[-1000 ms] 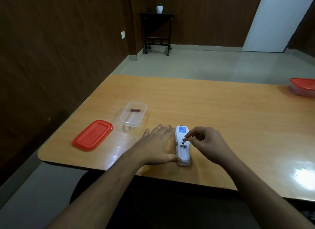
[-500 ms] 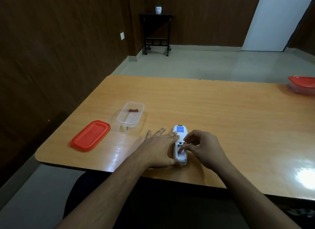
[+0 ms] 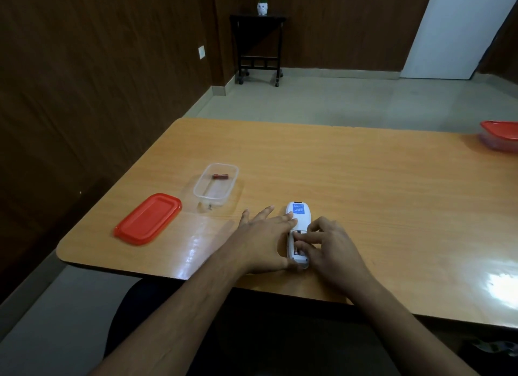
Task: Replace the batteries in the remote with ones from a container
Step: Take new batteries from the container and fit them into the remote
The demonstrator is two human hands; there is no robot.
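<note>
The white remote [image 3: 297, 213] lies face down near the table's front edge, blue label on its back and its battery bay uncovered. My left hand [image 3: 262, 241] rests flat against its left side, fingers straight, thumb at the near end. My right hand [image 3: 332, 248] curls over the open bay. Its thumb and fingertips pinch a battery inside, which is mostly hidden. Left of the remote stands a clear container [image 3: 196, 191] with one red battery [image 3: 220, 176] in it.
The container's red lid [image 3: 148, 218] lies flat at the wooden table's [image 3: 364, 185] front left corner. Another red-lidded container [image 3: 500, 136] sits at the far right edge. A dark side table [image 3: 259, 43] stands by the back wall.
My right hand has come down from the top of the battery bay and now curls over it. My left hand has stayed flat against the remote.
</note>
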